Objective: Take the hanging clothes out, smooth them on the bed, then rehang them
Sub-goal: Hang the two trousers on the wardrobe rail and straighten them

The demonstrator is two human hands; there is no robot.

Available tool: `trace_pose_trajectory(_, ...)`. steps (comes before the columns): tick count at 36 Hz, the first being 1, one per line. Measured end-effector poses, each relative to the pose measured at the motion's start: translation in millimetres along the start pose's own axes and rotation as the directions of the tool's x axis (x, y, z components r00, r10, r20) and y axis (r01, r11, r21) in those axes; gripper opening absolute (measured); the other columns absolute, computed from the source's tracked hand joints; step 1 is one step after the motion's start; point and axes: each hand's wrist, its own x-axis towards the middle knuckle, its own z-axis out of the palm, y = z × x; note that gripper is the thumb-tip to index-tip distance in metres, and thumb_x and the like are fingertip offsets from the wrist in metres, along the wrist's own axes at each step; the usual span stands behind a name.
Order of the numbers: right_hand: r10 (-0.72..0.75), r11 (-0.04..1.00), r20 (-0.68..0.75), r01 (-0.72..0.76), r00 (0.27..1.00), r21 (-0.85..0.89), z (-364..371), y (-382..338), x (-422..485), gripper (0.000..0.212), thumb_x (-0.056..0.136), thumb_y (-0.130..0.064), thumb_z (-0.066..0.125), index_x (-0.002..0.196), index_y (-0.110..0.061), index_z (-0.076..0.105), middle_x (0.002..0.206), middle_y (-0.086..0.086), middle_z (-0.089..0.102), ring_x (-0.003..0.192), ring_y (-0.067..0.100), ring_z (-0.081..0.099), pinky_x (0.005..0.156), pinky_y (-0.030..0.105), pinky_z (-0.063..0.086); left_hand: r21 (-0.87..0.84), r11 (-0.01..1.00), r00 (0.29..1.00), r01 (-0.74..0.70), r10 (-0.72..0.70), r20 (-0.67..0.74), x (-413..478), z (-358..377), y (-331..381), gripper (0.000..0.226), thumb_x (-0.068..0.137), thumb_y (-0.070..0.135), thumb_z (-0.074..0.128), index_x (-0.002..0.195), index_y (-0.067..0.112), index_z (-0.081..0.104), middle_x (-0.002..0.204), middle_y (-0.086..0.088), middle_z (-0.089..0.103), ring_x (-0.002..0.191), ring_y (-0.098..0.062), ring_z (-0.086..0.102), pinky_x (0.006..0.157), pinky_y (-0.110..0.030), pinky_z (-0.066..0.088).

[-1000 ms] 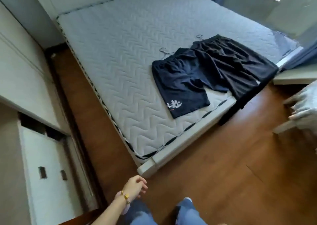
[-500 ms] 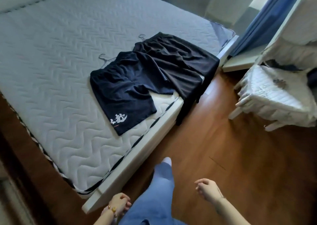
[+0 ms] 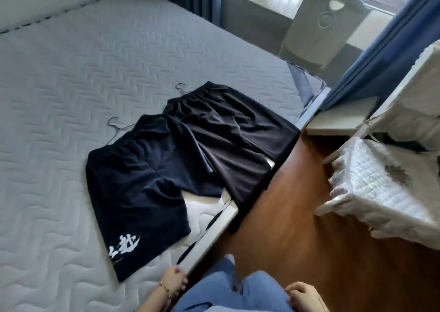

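**At the bedside, two pairs of shorts wait to be smoothed**

The person, who a second ago stood well back across the floor with only one hand in view, is now against the edge of the bed (image 3: 71, 73). The left hand (image 3: 173, 280) hangs just beside the mattress edge and the right hand (image 3: 302, 292) over the floor. Each grip is slack, fingers loosely curled on nothing. The navy shorts (image 3: 135, 192) lie flat on the bed, partly overlapping the black shorts (image 3: 228, 140), one leg of which trails off the bed. A wire hanger (image 3: 116, 127) pokes from the navy waistband. Smoothing looks next.
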Motion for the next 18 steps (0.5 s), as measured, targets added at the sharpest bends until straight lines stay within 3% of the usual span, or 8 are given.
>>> trace_pose_trajectory(2,0.003,1.000,-0.042,-0.003,0.999,-0.012,-22,-12,19,0.026,0.075,-0.001,0.055,0.058,-0.011,0.072,0.053,0.005,0.069,0.062,0.019,0.068,0.058,0.021,0.049,-0.016,0.999,0.999,-0.038,0.039,0.038,-7,11,58,0.024,0.092,0.000,0.038,0.073,0.008,0.051,0.057,-0.004,0.053,0.037,-0.009,0.045,0.032,-0.013,0.027)
trace_pose_trajectory(5,0.008,0.999,-0.042,-0.010,0.999,-0.052,-52,-38,53,0.028,0.076,0.003,0.054,0.057,-0.006,0.072,0.052,0.006,0.068,0.064,0.023,0.068,0.050,0.011,0.046,-0.090,0.990,0.992,-0.108,0.113,0.056,-4,22,141,0.030,0.094,-0.003,0.032,0.071,0.009,0.048,0.062,-0.007,0.050,0.039,-0.008,0.044,0.029,-0.012,0.028)
trace_pose_trajectory(10,-0.034,0.987,0.006,0.034,0.999,-0.154,-91,-92,111,0.033,0.075,0.003,0.055,0.050,-0.012,0.070,0.047,0.001,0.066,0.057,0.014,0.065,0.051,0.011,0.047,-0.173,0.974,0.987,-0.149,0.158,0.041,12,46,219,0.031,0.091,-0.007,0.028,0.075,0.010,0.047,0.066,-0.007,0.049,0.051,-0.012,0.042,0.034,-0.012,0.030)
trace_pose_trajectory(14,-0.075,0.952,0.106,0.103,0.992,-0.289,-124,-147,174,0.035,0.073,-0.001,0.057,0.043,-0.015,0.067,0.050,0.001,0.068,0.068,0.021,0.069,0.067,0.028,0.053,-0.284,0.954,0.995,-0.100,0.089,-0.053,34,66,240,0.027,0.090,-0.007,0.032,0.079,0.007,0.051,0.070,-0.010,0.054,0.053,-0.014,0.046,0.035,-0.014,0.032)
trace_pose_trajectory(18,-0.127,0.884,0.183,0.195,0.975,-0.424,-155,-228,228,0.032,0.076,-0.003,0.056,0.050,-0.017,0.066,0.042,-0.005,0.061,0.056,0.017,0.061,0.054,0.021,0.046,-0.398,0.916,0.993,0.054,-0.091,-0.075,38,96,235,0.027,0.092,-0.005,0.036,0.073,0.007,0.052,0.064,-0.007,0.053,0.052,-0.015,0.046,0.041,-0.018,0.033)
